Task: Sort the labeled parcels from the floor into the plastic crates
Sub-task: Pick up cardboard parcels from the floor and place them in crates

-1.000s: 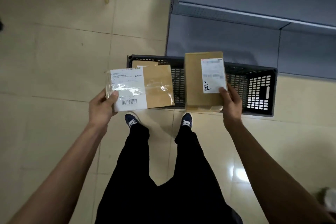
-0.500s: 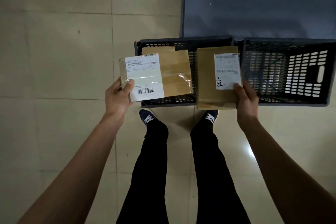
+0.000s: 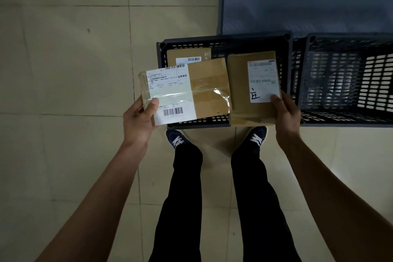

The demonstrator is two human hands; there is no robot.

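Above the tiled floor [image 3: 63, 70], at about ten o'clock, the left hand [image 3: 139, 122] pinched a taped brown parcel [image 3: 209, 89] by its labelled end, thumb on top. Beneath it, the left crate [image 3: 223, 43] held another labelled parcel [image 3: 187, 54]. Toward one o'clock, the right hand [image 3: 286, 112] gripped an upright parcel [image 3: 240, 89], beside the right crate [image 3: 344, 121].

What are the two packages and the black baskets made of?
The left-hand parcel and right-hand parcel look like brown cardboard or kraft paper, matte. Shiny wrinkled strips on the left one look like clear tape. Their white labels look like printed paper. The left crate and right crate look like dark hard plastic, judging by the moulded slots.
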